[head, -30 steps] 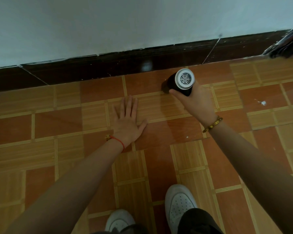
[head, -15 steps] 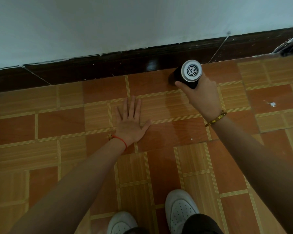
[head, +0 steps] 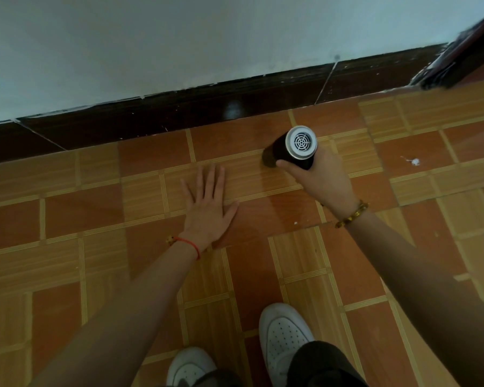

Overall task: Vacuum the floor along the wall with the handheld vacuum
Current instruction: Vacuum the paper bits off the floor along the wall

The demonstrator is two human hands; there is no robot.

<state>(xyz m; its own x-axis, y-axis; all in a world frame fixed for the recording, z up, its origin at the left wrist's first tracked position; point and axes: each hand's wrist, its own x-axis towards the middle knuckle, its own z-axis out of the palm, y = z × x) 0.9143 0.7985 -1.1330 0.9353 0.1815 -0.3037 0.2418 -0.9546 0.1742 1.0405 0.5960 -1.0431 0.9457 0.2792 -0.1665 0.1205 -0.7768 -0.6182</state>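
Vacuum [head: 292,150] sits nose-down on the floor [head: 263,263], a little out from the dark baseboard [head: 179,113], vent end facing up. Right hand [head: 323,180] wrapped around its body. Left hand [head: 207,208] flat on a tile, fingers spread, bracing. Risks: nozzle lifts or drifts off the wall line, missing the white specks [head: 412,162] to the right; braced palm could slip on the glossy tile.

No text, label, brand, number or sign can be read anywhere. The handheld vacuum [head: 294,150] shows only a white grille with a web pattern on its end, without any letters, and its black body is plain.
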